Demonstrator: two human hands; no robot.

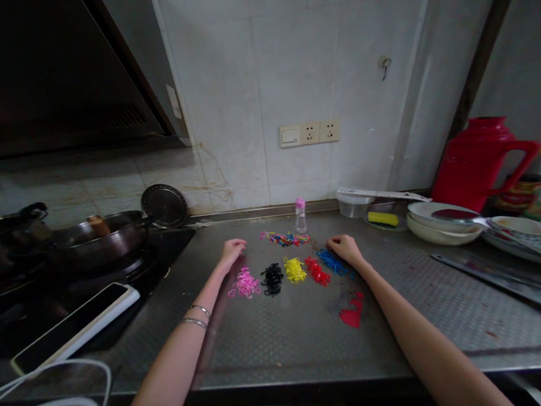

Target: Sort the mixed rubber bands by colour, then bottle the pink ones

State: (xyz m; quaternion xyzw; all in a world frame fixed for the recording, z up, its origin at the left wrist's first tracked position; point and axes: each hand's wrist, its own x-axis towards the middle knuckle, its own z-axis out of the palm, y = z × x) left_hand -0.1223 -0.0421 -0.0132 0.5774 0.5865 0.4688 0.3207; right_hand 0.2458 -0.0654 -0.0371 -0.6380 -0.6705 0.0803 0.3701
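Note:
Small elastic bands lie sorted by colour in a row on the metal counter [284, 348]: pink bands [247, 283], black bands [273, 279], yellow bands [295, 269], red bands [317, 271] and blue bands [332, 262]. Behind them is a mixed-colour heap of bands [287, 239], beside a small clear bottle [300, 218] with a pink cap. My left hand [232, 252] is closed, up and left of the pink bands. My right hand [346, 250] is curled closed beside the blue bands. Whatever either hand's fingers hold is too small to make out.
A jagged red piece [352, 311] lies near my right forearm. Left are a pan [97, 242] on the stove, a white-edged device [76, 327] and white cables [95, 398]. Right are bowls [438, 228], a yellow sponge [383, 219], a long knife-like tool [492, 277] and a red thermos [475, 164].

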